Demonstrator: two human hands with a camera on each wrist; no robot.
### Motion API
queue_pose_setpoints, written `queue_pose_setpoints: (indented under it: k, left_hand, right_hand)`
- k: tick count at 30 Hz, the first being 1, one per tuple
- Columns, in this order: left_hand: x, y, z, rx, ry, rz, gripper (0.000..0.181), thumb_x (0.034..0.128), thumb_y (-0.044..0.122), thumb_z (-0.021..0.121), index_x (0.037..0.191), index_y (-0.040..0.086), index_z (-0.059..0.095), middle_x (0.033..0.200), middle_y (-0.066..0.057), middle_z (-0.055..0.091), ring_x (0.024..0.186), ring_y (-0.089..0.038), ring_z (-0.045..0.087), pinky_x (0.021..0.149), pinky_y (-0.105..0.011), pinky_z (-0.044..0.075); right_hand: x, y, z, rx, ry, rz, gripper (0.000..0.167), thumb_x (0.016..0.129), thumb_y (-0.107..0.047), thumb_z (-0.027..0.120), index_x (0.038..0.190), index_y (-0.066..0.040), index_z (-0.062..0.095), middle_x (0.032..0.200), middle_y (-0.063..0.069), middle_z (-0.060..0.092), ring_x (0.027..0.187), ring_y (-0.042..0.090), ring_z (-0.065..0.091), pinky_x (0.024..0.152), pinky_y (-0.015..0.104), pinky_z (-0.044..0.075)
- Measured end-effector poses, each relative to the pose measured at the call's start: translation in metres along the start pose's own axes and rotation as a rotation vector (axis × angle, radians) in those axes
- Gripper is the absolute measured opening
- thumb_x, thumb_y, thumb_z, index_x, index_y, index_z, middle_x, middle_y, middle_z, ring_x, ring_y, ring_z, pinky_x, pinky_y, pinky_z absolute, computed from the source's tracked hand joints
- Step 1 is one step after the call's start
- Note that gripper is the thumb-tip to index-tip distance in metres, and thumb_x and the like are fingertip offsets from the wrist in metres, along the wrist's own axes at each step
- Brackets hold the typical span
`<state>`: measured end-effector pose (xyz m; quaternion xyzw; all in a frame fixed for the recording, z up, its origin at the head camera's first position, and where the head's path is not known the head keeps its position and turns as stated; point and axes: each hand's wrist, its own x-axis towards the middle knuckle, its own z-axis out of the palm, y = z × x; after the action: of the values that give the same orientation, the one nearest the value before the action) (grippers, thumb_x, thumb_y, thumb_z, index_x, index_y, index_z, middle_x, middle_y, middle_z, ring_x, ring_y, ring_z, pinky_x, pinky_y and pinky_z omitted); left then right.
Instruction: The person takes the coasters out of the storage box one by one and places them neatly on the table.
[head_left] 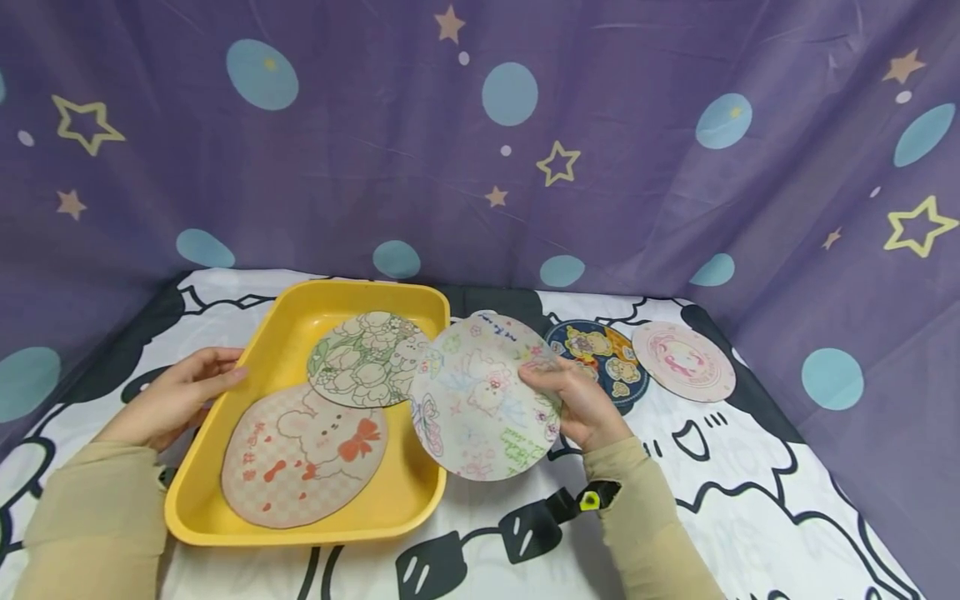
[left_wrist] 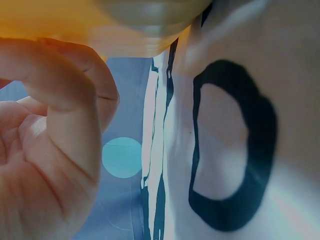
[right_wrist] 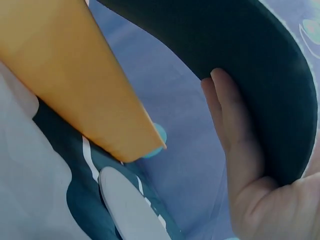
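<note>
Pinches a thin, round white mat with coloured doodles (head_left: 480, 417) by its right edge in the right hand (head_left: 583, 404), just right of frame centre. Reaches leftward from that grip, with no long axis, overlapping in the head view the right rim of a yellow rectangular plastic tray (head_left: 288, 346). Grips the tray's left rim, at frame left, with the left hand (head_left: 168, 396), farther from the mat.
</note>
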<state>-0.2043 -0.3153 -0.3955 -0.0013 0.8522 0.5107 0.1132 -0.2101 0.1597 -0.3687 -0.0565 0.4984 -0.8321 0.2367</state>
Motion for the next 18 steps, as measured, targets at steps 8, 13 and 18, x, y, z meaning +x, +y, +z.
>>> queue_pose_setpoints:
  k: [8,13,18]
  left_hand:
    - [0.001,-0.001,-0.001,-0.001,-0.006,-0.008,0.077,0.103,0.046,0.047,0.151,-0.007,0.017,0.14,-0.023,0.039,0.093,0.002,0.058,0.08,-0.028,0.057]
    - [0.001,0.0,-0.001,0.006,-0.005,-0.019,0.078,0.1028,0.047,0.047,0.152,-0.006,0.017,0.141,-0.024,0.039,0.093,0.002,0.057,0.08,-0.028,0.057]
    - [0.001,-0.001,-0.001,0.007,-0.006,-0.017,0.078,0.103,0.046,0.046,0.151,-0.007,0.017,0.141,-0.024,0.039,0.093,0.002,0.058,0.08,-0.027,0.057]
  right_hand:
    - [0.001,0.0,-0.011,-0.108,0.009,0.02,0.05,0.102,0.002,0.043,0.15,-0.003,0.032,0.106,0.005,0.071,0.091,0.015,0.072,0.078,0.028,0.059]
    - [0.001,-0.001,-0.016,-0.186,-0.007,0.03,0.05,0.1,0.002,0.046,0.149,0.001,0.033,0.105,0.004,0.072,0.092,0.016,0.072,0.079,0.029,0.059]
    - [0.001,-0.002,-0.022,-0.229,-0.051,0.052,0.047,0.1,0.002,0.046,0.146,0.0,0.037,0.108,0.003,0.071,0.096,0.017,0.07,0.082,0.032,0.058]
